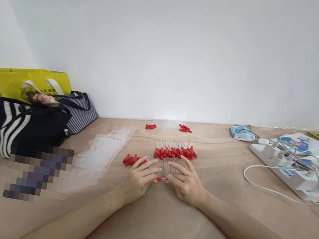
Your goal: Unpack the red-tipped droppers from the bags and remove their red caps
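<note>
My left hand [138, 178] is closed on a red rubber dropper bulb [159, 179], low over the table. My right hand [187, 183] pinches the clear dropper tube [164, 179] whose end meets that bulb; how deep it sits in the bulb I cannot tell. Loose clear tubes [169, 166] lie side by side just beyond the fingertips, partly covered by my right hand. Behind them is a row of droppers with red bulbs [174, 151], the bulbs toward me. Several loose red bulbs [130, 159] lie beside my left hand, some hidden by its fingers.
Clear plastic bags [101, 150] lie spread on the left. More red bulbs [151, 126] sit near the wall. A black bag [31, 126] and a yellow bag [52, 80] stand far left. On the right are a power strip [288, 173] with cables and a blue face mask [242, 133].
</note>
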A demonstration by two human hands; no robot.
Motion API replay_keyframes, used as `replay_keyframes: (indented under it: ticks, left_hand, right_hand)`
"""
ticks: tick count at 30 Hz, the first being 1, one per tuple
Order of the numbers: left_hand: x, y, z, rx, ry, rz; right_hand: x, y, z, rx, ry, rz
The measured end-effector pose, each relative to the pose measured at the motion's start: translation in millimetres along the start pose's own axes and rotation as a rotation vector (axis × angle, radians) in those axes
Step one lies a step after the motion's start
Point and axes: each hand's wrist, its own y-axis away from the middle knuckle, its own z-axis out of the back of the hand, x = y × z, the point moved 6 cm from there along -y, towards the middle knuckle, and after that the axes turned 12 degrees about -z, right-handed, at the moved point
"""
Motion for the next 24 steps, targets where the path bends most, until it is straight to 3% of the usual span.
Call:
replay_keyframes:
  ticks: [3,9,15,19,24]
  left_hand:
    - [9,10,5.1,-0.014,-0.001,0.027]
    - [33,32,29.5,-0.180,-0.030,0.267]
    - [82,56,43.3,-0.319,-0.024,0.734]
    - [113,85,39.6,-0.281,0.083,1.011]
    - [112,87,29.4,-0.074,0.167,1.045]
  right_hand:
    - [-10,6,5,-0.015,0.015,-0.044]
    - [-30,14,16,-0.040,0.106,-0.205]
    - [-31,4,2,0.028,0.100,-0.331]
    - [-31,-7,-11,0.070,0.018,-0.373]
    - [-17,-22,-30,0.071,0.107,-0.300]
